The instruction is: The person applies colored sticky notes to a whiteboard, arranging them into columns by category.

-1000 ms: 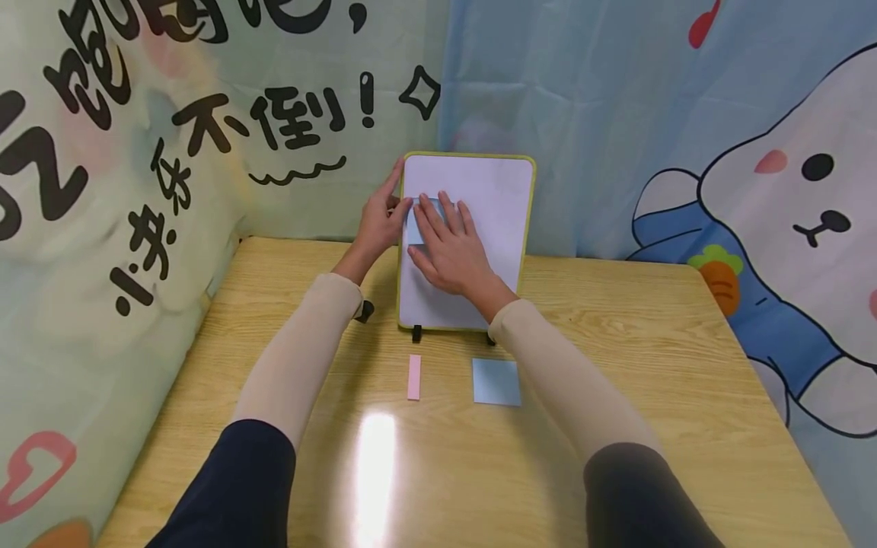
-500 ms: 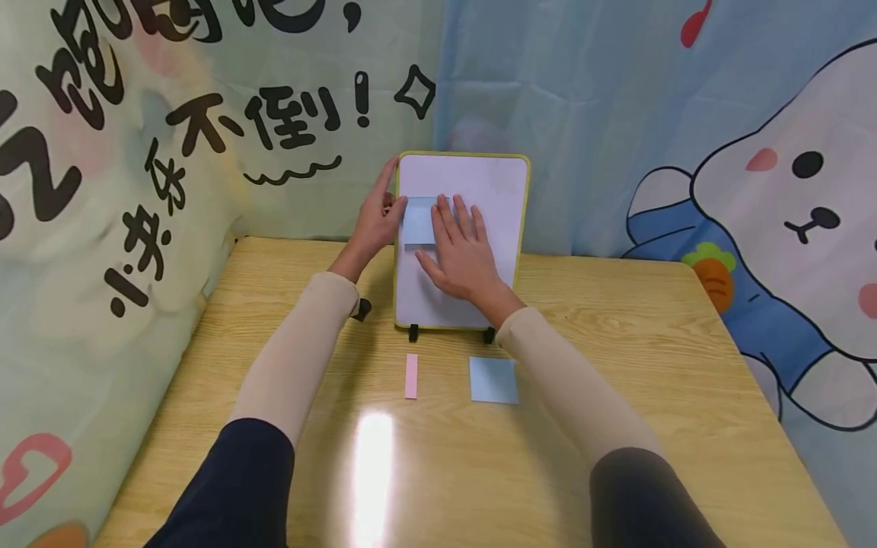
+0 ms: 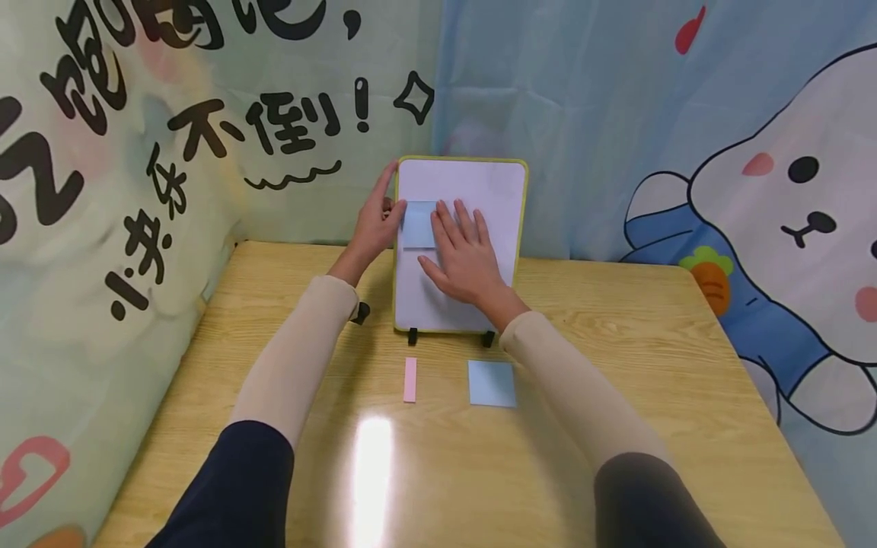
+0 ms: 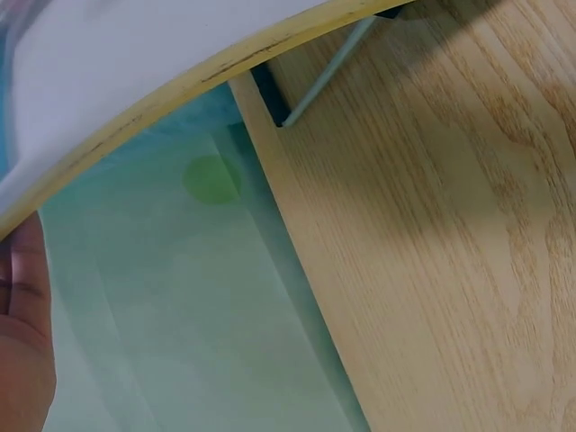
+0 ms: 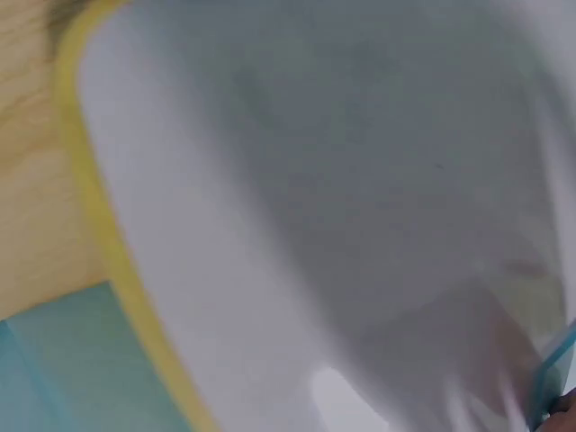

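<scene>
A small whiteboard (image 3: 459,179) with a yellow rim stands upright near the back of the table. My left hand (image 3: 373,228) grips its left edge, thumb at the front; in the left wrist view part of that hand (image 4: 27,333) shows behind the rim. A light blue sticky note (image 3: 418,225) lies on the board's left half, its lower edge lifted slightly off the surface. The straight, spread fingers of my right hand (image 3: 469,259) rest at the note's right side, covering part of it. The right wrist view shows the note's blue edge (image 5: 551,373) beside a fingertip.
On the wooden table (image 3: 582,365) before the board lie a narrow pink paper strip (image 3: 409,380) and a second blue square note (image 3: 492,383). Short black feet (image 3: 412,337) support the board. Printed cloth (image 3: 541,114) hangs behind the table and along its left.
My right hand has slid rightward across the blue note, uncovering more of it. The left hand keeps its grip on the board's edge.
</scene>
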A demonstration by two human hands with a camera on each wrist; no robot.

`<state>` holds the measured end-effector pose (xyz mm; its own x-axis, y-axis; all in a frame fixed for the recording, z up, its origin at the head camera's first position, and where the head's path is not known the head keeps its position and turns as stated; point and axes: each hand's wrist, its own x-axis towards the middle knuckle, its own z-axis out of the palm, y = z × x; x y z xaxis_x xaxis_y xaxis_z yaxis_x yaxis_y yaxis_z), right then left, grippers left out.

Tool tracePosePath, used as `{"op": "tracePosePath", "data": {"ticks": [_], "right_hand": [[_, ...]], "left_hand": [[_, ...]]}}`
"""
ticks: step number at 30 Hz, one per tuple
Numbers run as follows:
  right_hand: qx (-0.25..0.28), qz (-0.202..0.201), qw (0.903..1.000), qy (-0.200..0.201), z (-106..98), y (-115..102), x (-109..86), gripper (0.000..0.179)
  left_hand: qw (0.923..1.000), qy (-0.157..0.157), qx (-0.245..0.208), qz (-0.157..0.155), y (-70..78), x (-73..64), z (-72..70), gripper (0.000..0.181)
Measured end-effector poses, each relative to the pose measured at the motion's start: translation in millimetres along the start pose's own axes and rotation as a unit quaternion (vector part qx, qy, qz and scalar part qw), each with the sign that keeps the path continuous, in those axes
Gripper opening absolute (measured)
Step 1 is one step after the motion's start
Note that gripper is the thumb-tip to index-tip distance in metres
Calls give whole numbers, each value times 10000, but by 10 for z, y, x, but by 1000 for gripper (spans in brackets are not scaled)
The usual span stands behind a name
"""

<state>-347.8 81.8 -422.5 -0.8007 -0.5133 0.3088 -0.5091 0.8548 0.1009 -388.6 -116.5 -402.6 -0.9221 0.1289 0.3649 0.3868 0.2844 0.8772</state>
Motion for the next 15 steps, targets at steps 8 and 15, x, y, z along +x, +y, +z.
{"op": "tracePosePath", "data": {"ticks": [8,15], "right_hand": [[-30,-366,9988,-337,-92,-172,187,76],[-210,-340,9977,-543,-77,-198,218,76]], "left_hand": [[9999,51,121,18,-26,-7,-5,62],[9997,68,238,-61,-21,1,-12,62]]}}
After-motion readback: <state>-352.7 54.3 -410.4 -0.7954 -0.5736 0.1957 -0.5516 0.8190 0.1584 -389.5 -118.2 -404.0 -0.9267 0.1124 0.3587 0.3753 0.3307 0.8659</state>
